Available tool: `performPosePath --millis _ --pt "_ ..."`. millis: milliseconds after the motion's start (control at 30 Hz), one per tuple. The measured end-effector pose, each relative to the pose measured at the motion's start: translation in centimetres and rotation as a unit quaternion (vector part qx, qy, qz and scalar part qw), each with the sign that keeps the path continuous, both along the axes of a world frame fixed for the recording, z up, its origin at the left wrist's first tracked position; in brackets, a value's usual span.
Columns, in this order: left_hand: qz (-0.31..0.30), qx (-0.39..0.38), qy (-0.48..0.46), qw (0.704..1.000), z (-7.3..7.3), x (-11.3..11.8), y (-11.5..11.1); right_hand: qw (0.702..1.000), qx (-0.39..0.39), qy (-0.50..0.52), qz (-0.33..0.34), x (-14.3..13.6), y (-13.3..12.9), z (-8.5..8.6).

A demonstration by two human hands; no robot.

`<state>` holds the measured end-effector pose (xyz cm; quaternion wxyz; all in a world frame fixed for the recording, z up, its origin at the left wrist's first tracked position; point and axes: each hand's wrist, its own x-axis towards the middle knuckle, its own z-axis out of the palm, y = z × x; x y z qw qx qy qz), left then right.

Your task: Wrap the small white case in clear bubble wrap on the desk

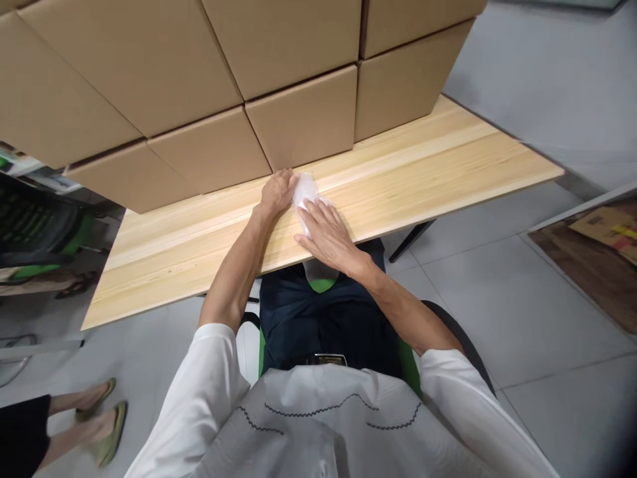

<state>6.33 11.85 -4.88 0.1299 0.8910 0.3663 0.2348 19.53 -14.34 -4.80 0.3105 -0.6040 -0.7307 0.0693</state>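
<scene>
A small crumpled piece of whitish, see-through plastic (304, 186) lies on the wooden tabletop (408, 179), close to the cardboard boxes. My left hand (279, 190) is at its left edge, with the fingers curled in and closed on that edge; the fingertips are partly hidden. Over the near part of the plastic rests my right hand (326, 232), palm down, its fingers stretched out and slightly apart. Part of the plastic is covered by this hand, and whether anything is inside cannot be made out.
Stacked cardboard boxes (303, 119) line the back of the table. At the left are a dark chair (40, 219) and a person's legs in green sandals (113, 431). A flattened carton (607, 229) lies at the right, beyond the tiled floor (478, 292).
</scene>
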Motion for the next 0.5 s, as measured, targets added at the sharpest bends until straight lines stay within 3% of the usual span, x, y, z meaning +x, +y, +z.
performPosePath --millis 133,267,400,500 --pt "0.081 -0.001 -0.041 0.996 1.1 -4.1 -2.4 0.993 0.070 0.095 -0.031 3.2 -1.1 -1.6" --pt "0.060 -0.040 -0.096 0.993 2.7 -7.0 -9.4 0.983 0.083 0.134 -0.093 5.9 -1.2 -2.9" --pt "0.049 -0.059 -0.065 0.995 2.7 -6.4 -17.1 0.979 0.082 0.140 -0.122 6.2 -0.7 -3.5" --pt "0.066 -0.060 -0.012 0.996 1.9 -4.8 -20.2 0.979 0.075 0.134 -0.135 5.8 -0.9 -3.7"
